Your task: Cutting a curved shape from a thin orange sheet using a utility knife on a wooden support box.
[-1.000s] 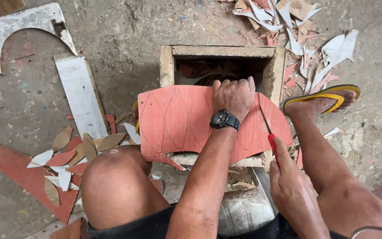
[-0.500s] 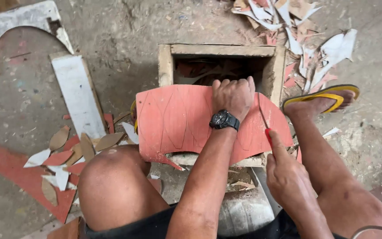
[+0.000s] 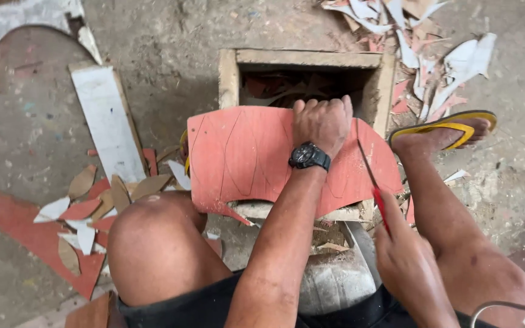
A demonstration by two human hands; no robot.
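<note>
A thin red sheet (image 3: 244, 152) marked with pencilled leaf outlines lies across the top of an open wooden box (image 3: 311, 59). My left hand (image 3: 322, 121), with a black watch (image 3: 308, 157) on its wrist, presses flat on the sheet's far edge. My right hand (image 3: 408, 267) grips a red-handled knife (image 3: 373, 182). Its thin blade rests on the right part of the sheet. The box's inside is dark and holds red scraps.
My bare left knee (image 3: 153, 243) is at the sheet's near-left. My right foot in a yellow flip-flop (image 3: 445, 130) rests beside the box. A white board (image 3: 107, 121) and leaf-shaped offcuts (image 3: 92, 194) lie to the left, and torn scraps (image 3: 432, 54) at the far right.
My right hand has drawn the knife slightly toward me along the sheet. My left hand stays pressed on the sheet.
</note>
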